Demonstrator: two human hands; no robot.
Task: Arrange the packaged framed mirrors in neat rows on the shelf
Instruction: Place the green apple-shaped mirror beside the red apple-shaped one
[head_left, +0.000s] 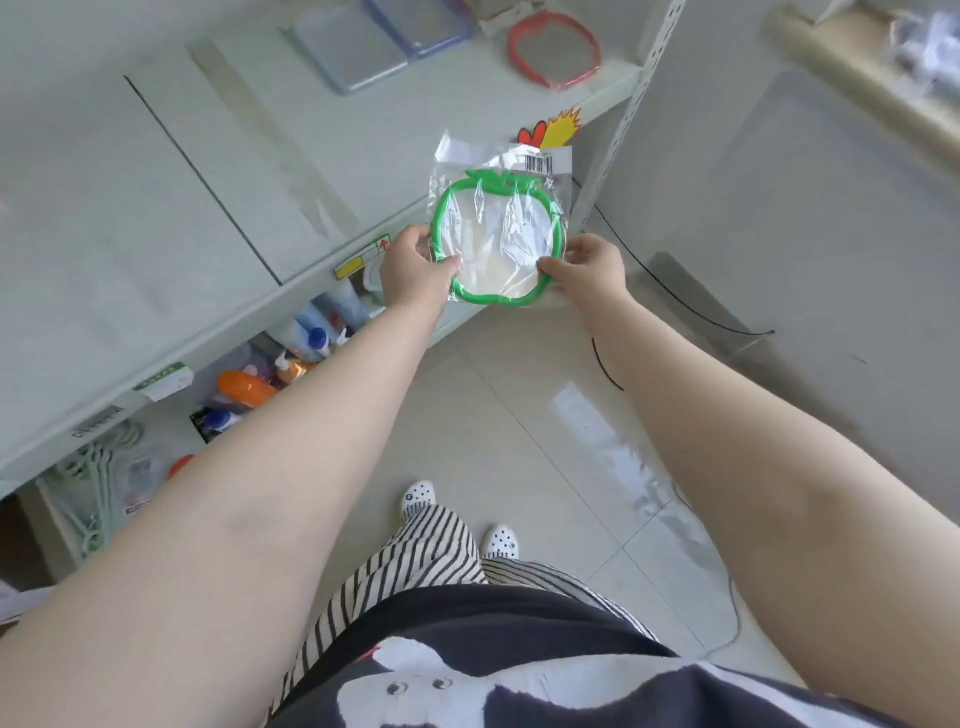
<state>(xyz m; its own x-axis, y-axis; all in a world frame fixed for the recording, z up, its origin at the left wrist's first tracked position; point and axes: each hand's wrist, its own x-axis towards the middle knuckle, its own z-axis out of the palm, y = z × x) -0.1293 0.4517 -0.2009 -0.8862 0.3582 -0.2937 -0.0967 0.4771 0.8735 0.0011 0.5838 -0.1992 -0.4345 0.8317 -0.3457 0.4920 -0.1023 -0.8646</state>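
Head view: a green apple-shaped mirror (497, 240), sealed in a clear plastic bag with a barcode label at its top, is held up in the air just in front of the pale shelf (171, 218), near the shelf's right end. The left hand (415, 267) is clamped on the frame's left edge, thumb on the front face, and the right hand (589, 270) is pinched on the lower right edge, so the mirror is grasped from both sides. Farther back on the shelf, a red apple-shaped mirror (555, 49) is laid flat near the right upright, and two blue rectangular framed mirrors (384, 39) are laid to its left, one overlapping the other. On the lower shelf, bottles (311, 338) and an orange container (247, 388) are stored. A tiled floor (561, 426) is seen below.
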